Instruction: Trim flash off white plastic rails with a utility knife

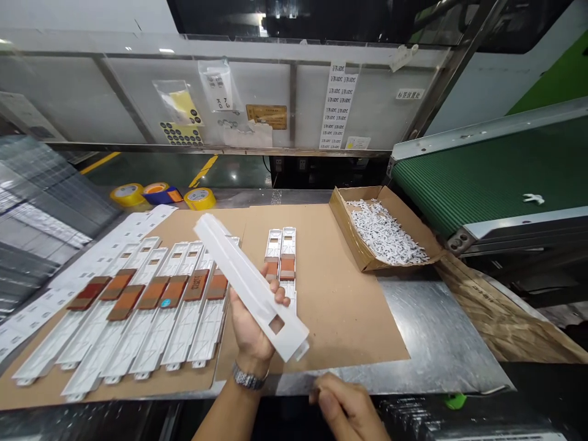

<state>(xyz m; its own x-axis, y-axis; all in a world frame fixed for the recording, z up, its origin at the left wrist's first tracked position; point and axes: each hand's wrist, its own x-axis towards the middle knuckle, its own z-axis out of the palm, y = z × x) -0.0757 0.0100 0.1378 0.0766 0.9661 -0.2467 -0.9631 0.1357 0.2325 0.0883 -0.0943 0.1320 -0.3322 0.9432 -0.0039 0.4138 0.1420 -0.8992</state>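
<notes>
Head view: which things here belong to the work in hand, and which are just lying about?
Belonging: left hand holding a long white plastic strip with a square window; right hand; rows of white plastic strips with orange-brown pads on a brown cardboard sheet.

Lying about: yellow tape rolls; brown cardboard box of small white plastic pieces; green ribbed conveyor belt.

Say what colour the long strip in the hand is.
The plastic strip is white; it shows best in the head view.
</notes>
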